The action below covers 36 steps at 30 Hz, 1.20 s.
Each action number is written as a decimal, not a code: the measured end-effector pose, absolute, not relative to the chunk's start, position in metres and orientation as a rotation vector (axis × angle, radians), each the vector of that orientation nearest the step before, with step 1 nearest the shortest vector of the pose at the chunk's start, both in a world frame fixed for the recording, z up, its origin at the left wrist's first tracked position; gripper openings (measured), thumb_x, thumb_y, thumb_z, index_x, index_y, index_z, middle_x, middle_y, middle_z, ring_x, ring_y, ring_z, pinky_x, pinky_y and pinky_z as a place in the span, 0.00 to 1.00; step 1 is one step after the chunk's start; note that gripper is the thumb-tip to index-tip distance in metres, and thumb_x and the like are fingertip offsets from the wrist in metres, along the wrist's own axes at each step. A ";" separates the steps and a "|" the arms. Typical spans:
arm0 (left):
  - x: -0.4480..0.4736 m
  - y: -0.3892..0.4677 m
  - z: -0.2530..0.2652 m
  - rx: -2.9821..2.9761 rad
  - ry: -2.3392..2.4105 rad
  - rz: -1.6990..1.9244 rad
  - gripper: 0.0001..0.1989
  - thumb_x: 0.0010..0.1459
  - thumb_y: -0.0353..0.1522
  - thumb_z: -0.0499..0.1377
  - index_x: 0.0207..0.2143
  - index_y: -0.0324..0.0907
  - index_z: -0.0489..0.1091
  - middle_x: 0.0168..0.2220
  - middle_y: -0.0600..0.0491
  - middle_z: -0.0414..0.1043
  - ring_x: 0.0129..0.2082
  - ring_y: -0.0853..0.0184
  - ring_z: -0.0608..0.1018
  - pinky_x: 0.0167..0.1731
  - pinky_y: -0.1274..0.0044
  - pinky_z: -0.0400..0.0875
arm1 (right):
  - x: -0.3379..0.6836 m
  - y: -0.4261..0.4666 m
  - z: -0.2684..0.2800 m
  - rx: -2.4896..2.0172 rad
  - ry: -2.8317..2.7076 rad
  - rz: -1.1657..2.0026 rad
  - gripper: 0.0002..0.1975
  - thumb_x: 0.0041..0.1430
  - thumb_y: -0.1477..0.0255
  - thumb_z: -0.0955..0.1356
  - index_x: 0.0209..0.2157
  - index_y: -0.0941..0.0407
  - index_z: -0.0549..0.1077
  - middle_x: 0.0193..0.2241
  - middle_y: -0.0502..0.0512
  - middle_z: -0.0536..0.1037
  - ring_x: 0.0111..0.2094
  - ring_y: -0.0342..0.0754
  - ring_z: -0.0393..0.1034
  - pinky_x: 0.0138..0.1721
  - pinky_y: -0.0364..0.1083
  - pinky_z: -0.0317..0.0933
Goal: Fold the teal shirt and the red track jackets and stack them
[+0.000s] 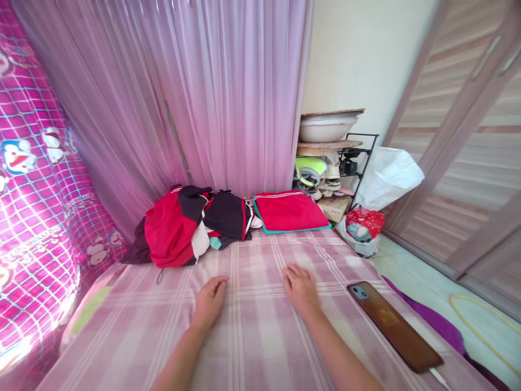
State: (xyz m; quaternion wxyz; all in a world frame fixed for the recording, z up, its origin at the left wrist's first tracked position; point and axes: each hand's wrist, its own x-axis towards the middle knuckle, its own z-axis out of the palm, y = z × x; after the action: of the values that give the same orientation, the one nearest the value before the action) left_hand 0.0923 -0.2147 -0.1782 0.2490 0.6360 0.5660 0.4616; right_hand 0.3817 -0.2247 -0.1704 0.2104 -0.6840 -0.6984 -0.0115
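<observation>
My left hand [210,301] rests on its side on the pink-and-white checked bedsheet [252,347], its fingers loosely curled together with nothing visible in them. To the right, my right hand [300,287] lies palm down on the same sheet, fingers slightly bent, holding nothing. Beyond the left hand is a loose heap of clothes, with a red-and-black garment [171,231] and a black garment with red and white trim [227,214]. A flat, neatly folded red garment [291,210] with white stripes lies on green cloth farther back, past my right hand.
A brown-cased phone [394,326] with a white cable lies at the bed's right. Purple curtains [244,98] hang behind the clothes. Back right stand a shoe rack [362,174] with bowls on top, plastic bags [391,176] and a wooden wardrobe [459,163]. Patterned pink fabric [36,206] hangs left.
</observation>
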 end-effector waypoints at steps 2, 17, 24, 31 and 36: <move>0.083 -0.224 -0.180 1.642 1.574 1.330 0.12 0.55 0.40 0.56 0.35 0.46 0.77 0.37 0.50 0.80 0.42 0.58 0.80 0.50 0.62 0.72 | 0.383 -0.224 -0.172 -1.897 -1.925 -0.032 0.16 0.63 0.74 0.62 0.47 0.53 0.78 0.54 0.57 0.76 0.56 0.52 0.67 0.59 0.52 0.52; 0.014 -0.187 -0.143 1.507 2.310 1.451 0.26 0.56 0.40 0.57 0.56 0.39 0.68 0.52 0.39 0.69 0.57 0.50 0.69 0.56 0.59 0.64 | 0.386 -0.220 -0.185 -1.868 -1.895 -0.109 0.16 0.61 0.75 0.62 0.45 0.54 0.79 0.51 0.58 0.78 0.53 0.52 0.69 0.55 0.51 0.54; -0.014 -0.153 -0.095 1.799 2.640 0.827 0.19 0.59 0.39 0.56 0.50 0.44 0.75 0.53 0.41 0.70 0.53 0.49 0.71 0.53 0.59 0.63 | 0.385 -0.219 -0.185 -1.885 -1.883 -0.114 0.16 0.60 0.74 0.62 0.44 0.54 0.79 0.51 0.57 0.78 0.53 0.52 0.69 0.56 0.50 0.53; -0.004 -0.151 -0.073 1.906 2.450 0.889 0.18 0.65 0.37 0.46 0.51 0.42 0.70 0.40 0.45 0.78 0.42 0.57 0.78 0.41 0.72 0.67 | 0.384 -0.219 -0.184 -1.890 -1.887 -0.128 0.16 0.60 0.75 0.62 0.44 0.54 0.79 0.51 0.57 0.78 0.53 0.51 0.69 0.55 0.49 0.54; 0.012 -0.178 -0.073 1.949 2.415 0.853 0.16 0.65 0.38 0.46 0.49 0.44 0.68 0.38 0.48 0.79 0.39 0.59 0.80 0.37 0.74 0.67 | 0.384 -0.219 -0.184 -1.881 -1.887 -0.121 0.15 0.60 0.76 0.62 0.43 0.54 0.78 0.50 0.57 0.78 0.53 0.51 0.69 0.55 0.49 0.53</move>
State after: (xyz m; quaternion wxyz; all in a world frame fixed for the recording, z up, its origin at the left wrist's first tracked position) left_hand 0.0116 -0.1781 -0.0728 -0.0385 0.6052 0.7497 0.2649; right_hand 0.3839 -0.2192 -0.1844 0.2347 -0.6856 -0.6877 -0.0439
